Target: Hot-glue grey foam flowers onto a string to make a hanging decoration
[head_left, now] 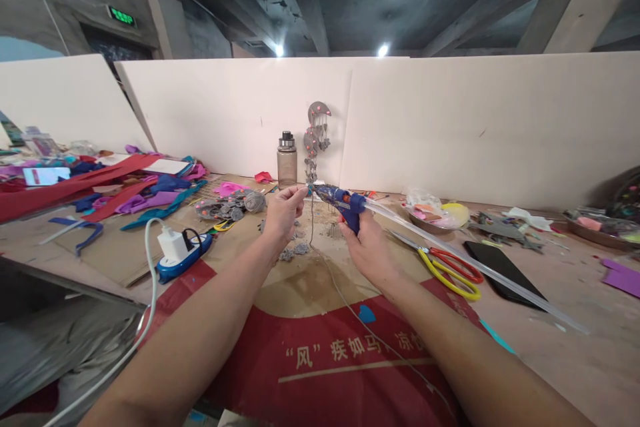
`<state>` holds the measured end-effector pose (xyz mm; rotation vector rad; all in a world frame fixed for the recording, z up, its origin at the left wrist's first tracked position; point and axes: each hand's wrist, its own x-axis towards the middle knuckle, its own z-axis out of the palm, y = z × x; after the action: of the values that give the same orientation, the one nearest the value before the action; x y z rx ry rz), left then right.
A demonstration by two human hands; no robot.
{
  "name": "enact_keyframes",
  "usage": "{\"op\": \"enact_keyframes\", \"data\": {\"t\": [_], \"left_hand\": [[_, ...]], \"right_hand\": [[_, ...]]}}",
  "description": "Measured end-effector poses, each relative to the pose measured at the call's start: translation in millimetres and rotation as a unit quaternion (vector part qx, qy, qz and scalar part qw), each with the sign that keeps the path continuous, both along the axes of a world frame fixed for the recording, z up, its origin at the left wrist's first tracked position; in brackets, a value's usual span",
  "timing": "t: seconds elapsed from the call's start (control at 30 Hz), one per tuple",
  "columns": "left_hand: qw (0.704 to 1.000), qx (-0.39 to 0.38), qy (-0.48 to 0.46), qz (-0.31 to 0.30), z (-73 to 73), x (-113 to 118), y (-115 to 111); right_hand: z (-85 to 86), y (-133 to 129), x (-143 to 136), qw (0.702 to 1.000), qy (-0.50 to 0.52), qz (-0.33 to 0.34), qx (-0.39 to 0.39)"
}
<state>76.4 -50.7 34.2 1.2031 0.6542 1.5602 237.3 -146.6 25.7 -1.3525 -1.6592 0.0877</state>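
Observation:
My right hand [367, 240] is wrapped round the handle of a blue glue gun [345, 201], which has a long clear glue stick [450, 255] out of its back. Its nozzle points left and meets the fingertips of my left hand [284, 213]. Those fingers are pinched on a small teal piece [310, 189]. A thin grey yarn [333, 277] hangs just below the pinch and trails over the cardboard toward the front right. Small grey pieces [295, 252] lie beneath my left hand.
Yellow-and-red scissors [450, 270] and a black phone [500, 272] lie on the right. A bottle [287, 163] and a grey hanging ornament [319, 133] stand at the back. A blue power strip [184, 259] and felt scraps [125, 190] are left.

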Motion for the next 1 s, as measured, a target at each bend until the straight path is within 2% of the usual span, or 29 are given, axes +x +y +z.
{"op": "enact_keyframes", "data": {"t": [0.3, 1.0], "left_hand": [[1.000, -0.012, 0.007, -0.018, -0.2, 0.6, -1.2], [1.000, -0.017, 0.006, -0.008, -0.1, -0.8, 0.6]], "right_hand": [[-0.2, 0.2, -0.5, 1.000, -0.002, -0.006, 0.006], [-4.6, 2.3, 0.2, 1.000, -0.016, -0.008, 0.018]]}}
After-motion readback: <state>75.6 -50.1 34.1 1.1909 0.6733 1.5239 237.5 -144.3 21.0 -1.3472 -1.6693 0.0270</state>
